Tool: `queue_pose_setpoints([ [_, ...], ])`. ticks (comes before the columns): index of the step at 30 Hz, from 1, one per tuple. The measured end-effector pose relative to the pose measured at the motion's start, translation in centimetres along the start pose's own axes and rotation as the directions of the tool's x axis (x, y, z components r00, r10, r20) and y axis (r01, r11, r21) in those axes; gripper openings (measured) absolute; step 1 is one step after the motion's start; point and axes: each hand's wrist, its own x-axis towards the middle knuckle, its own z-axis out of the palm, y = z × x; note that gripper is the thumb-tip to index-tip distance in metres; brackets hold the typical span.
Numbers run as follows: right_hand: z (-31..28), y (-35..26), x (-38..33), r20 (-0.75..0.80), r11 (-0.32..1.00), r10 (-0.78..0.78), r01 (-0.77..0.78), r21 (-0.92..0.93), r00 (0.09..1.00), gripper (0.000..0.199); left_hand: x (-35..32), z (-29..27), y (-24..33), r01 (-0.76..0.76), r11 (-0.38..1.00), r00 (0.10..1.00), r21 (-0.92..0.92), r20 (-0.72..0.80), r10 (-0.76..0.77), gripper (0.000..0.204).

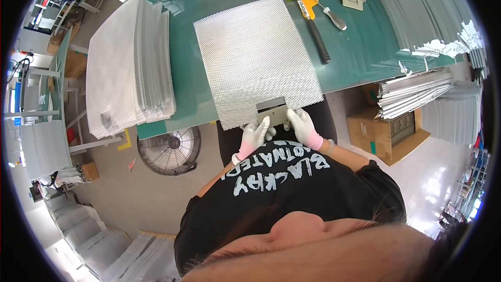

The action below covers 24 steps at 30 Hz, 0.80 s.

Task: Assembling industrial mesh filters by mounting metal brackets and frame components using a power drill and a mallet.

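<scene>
Bare skin of the wearer's head [334, 253], blurred, filled the lower rim, with the black shirt [313, 193] just beyond. Both gloved hands worked at the near edge of a metal mesh sheet [255, 52] lying on the green table [185, 73]. Between them sat a grey-green plate [273, 117], over the sheet's near edge. The left hand [255, 134] gripped its left side, thumb on the face and fingers curled beneath; the right hand [306, 126] pinched its right end. Whether the dark strip [271, 104] behind it was a cut-out or a separate piece could not be made out.

Handling it well called for even pressure from both sides, the plate square to the mesh edge, and fingertips kept clear of the cut wires. The hammer [308, 9] and screwdriver [335, 19] lay beyond the sheet's right side, safely away from both hands.
</scene>
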Motion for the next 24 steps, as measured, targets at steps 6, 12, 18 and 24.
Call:
queue_pose_setpoints([
  [6,0.5,-1.6,-0.5,-0.263,0.961,0.019,0.055,0.27,0.965,0.027,-0.7,0.5,0.6,-0.036,0.998,0.999,-0.058,0.022,0.038,0.027],
  [12,0.6,-1.6,-0.4,-0.311,0.935,0.08,0.037,0.352,0.947,0.021,-1.1,0.6,1.0,-0.043,0.949,0.996,-0.313,0.066,0.067,0.03],
  [18,0.6,-1.8,-0.5,-0.342,0.975,-0.021,0.095,0.202,0.939,0.022,-1.5,0.5,0.7,0.03,0.937,0.997,-0.347,0.08,-0.002,0.038],
  [24,-0.9,1.1,-0.1,0.176,0.968,-0.107,0.062,0.242,0.979,0.04,-3.5,-2.5,3.1,-0.037,0.655,0.875,0.755,0.341,-0.344,0.06],
])
